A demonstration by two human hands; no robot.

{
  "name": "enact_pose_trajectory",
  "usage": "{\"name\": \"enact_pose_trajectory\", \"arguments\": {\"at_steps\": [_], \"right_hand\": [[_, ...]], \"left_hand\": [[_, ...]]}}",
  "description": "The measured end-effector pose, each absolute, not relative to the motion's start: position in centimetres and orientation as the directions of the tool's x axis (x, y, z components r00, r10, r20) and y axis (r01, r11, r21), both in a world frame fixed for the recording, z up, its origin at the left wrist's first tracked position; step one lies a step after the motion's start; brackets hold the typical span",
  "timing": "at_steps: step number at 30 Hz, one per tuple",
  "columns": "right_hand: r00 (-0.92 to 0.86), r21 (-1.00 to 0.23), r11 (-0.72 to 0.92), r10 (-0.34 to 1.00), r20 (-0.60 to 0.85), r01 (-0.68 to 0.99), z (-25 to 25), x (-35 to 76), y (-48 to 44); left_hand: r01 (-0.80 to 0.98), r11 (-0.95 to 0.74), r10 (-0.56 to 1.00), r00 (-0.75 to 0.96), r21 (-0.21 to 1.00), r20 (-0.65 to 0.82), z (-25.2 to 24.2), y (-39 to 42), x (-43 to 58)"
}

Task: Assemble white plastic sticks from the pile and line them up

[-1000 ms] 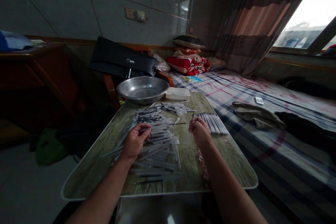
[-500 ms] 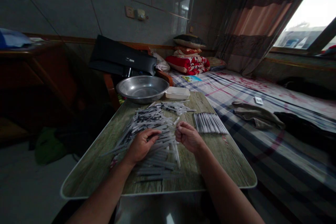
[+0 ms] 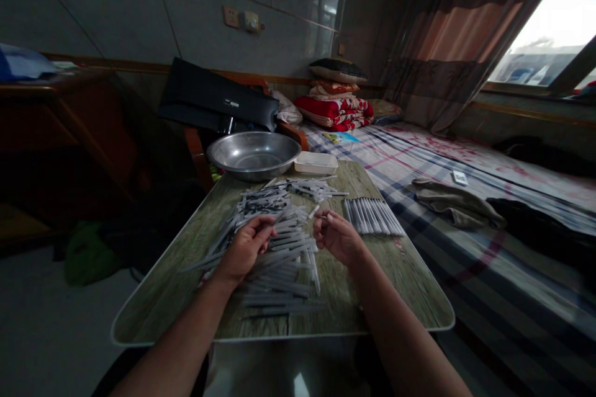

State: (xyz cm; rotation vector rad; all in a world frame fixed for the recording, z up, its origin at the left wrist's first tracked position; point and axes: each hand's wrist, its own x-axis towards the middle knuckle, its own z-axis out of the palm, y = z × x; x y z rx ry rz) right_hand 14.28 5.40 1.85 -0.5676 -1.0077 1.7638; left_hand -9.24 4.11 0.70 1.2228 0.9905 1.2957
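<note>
- Left hand (image 3: 246, 245): thumb and fingers appear pinched on a slim tube (image 3: 279, 218) over the pile (image 3: 293, 239). A loose pinch could drop it among lookalikes.
- Right hand (image 3: 339, 238): fingers curled, partly closed; contents cannot be told. Any small part there could slip.
- Pens (image 3: 374, 217): rowed on the table (image 3: 421, 298) just beside the right hand. Wrist contact could roll them askew.

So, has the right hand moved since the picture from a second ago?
Yes, to the left: its fingers were at the left end of the row of pens; now the right hand has its fingers farther left of that row.
</note>
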Motion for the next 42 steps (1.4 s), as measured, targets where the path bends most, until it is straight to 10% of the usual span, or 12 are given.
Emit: {"name": "enact_pose_trajectory", "arguments": {"at_steps": [11, 19, 42], "right_hand": [[-0.117, -0.986, 0.069, 0.992, 0.052, 0.151, -0.6, 13.9, 7.2], [-0.294, -0.233, 0.299, 0.954, 0.058, 0.925, 1.1, 11.4, 14.6], [-0.22, -0.14, 0.224, 0.975, 0.042, 0.965, -0.5, 9.6, 20.9]], "left_hand": [[-0.563, -0.025, 0.999, -0.043, 0.826, 0.001, 1.6, 4.7, -10.1], [-0.553, 0.034, 0.999, -0.007, 0.832, -0.046, 1.1, 5.4, -10.5], [-0.495, 0.038, 0.999, 0.051, 0.868, -0.015, 1.7, 4.8, -10.6]]}}
